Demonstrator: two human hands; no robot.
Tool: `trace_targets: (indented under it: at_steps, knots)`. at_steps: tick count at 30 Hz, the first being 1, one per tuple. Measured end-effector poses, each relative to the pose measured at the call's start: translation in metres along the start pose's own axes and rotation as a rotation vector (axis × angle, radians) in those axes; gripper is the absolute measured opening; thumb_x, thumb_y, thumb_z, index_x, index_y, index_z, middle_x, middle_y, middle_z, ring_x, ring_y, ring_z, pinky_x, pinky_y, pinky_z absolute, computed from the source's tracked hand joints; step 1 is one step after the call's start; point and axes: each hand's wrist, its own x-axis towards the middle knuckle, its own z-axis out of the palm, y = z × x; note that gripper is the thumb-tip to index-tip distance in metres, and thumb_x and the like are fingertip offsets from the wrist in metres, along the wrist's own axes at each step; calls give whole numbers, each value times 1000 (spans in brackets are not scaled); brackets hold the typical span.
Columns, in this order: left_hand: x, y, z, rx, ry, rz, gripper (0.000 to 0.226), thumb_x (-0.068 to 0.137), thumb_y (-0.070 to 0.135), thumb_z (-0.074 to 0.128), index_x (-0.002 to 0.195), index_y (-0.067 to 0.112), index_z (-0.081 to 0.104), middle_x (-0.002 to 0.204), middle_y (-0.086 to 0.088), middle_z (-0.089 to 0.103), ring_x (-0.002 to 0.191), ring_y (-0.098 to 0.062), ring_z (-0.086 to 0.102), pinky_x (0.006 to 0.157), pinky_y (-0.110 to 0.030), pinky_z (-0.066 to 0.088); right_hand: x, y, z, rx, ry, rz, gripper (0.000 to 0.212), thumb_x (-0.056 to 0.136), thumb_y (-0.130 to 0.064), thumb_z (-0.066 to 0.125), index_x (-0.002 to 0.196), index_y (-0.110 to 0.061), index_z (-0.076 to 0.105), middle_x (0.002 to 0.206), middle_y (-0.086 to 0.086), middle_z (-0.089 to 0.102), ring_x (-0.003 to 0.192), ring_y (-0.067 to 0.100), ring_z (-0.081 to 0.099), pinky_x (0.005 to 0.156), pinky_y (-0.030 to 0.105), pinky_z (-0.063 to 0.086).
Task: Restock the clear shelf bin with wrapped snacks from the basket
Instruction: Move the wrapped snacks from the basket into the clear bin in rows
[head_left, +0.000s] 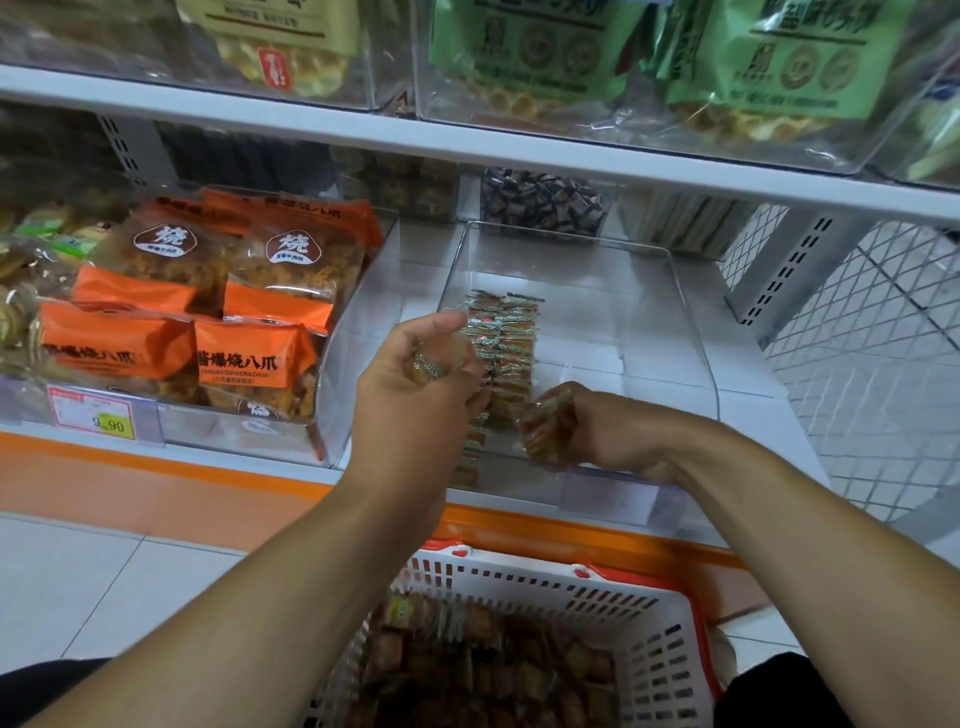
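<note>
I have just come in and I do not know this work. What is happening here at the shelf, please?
A person is filling the clear shelf bin with small wrapped snacks. The left hand holds a few snacks over the row of snacks already lined up along the bin's left side. The right hand grips another bunch at the bin's front edge. Most of the bin is bare. Below, the white basket holds many more snacks.

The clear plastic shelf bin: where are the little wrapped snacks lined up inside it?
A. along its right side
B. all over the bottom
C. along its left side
C: the small wrapped snacks run in a row along the left side of the clear plastic shelf bin.
</note>
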Motion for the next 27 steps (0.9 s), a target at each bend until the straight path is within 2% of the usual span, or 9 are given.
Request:
trace_targets:
  at_steps: [3,6,10,14,16,18,22,25,27]
  knots:
    - [-2,-3,1,26,-5,-5,39,92,-10,64,96,28,73,73,14,73,87,-15,72,85,-39,63,8,0,9,-125,12,28,52,93,-12,68,138,-4,45,128,7,63,119,19,60,104,37,51]
    - [-4,-7,1,71,-8,-15,39,92,-9,64,97,28,73,80,13,76,83,-10,75,79,-33,64,12,-5,7,-374,-27,74,48,93,-14,65,138,-10,50,127,9,63,115,24,60,102,39,51]
    - [-6,-10,-1,122,-14,-45,39,93,-9,64,100,28,73,84,13,77,87,-12,75,76,-31,64,15,-10,8,-609,78,100,40,91,-22,66,129,-13,61,124,12,65,110,30,61,98,37,52]
    - [-8,-12,-1,144,-13,-47,41,93,-12,61,100,26,72,100,-2,74,90,-18,73,79,-33,64,11,-13,11,-517,127,31,43,87,-21,74,127,-11,61,119,9,67,104,27,63,88,32,54]
    - [-9,-12,-1,147,-26,-43,39,94,-13,60,101,24,72,100,-3,74,86,-14,73,76,-31,64,6,-16,11,-402,134,-2,57,82,-28,81,129,-13,52,115,4,64,100,23,61,78,29,50]
    - [-9,-13,-1,157,-31,-38,38,94,-12,60,103,23,71,101,-5,74,84,-13,72,76,-31,64,3,-17,11,-364,153,-6,65,80,-35,82,129,-16,43,114,4,61,99,21,59,77,30,48]
    - [-10,-15,0,171,-31,-29,36,94,-11,61,102,23,71,99,-3,74,83,-13,72,80,-35,64,2,-16,13,-339,169,-39,50,81,-30,82,109,-24,42,94,-6,56,82,8,53,61,24,40]
    - [-9,-17,0,170,-37,-22,37,93,-13,61,101,21,71,90,0,75,80,-10,72,77,-34,64,3,-18,12,-322,170,-40,31,81,-28,82,83,-28,51,99,2,68,88,17,62,64,24,42]
    - [-9,-18,0,169,-52,-20,35,94,-13,60,103,19,70,85,3,76,78,-9,73,70,-27,63,4,-18,12,-303,172,-34,29,79,-25,84,82,-29,55,96,1,68,81,14,59,61,22,41]
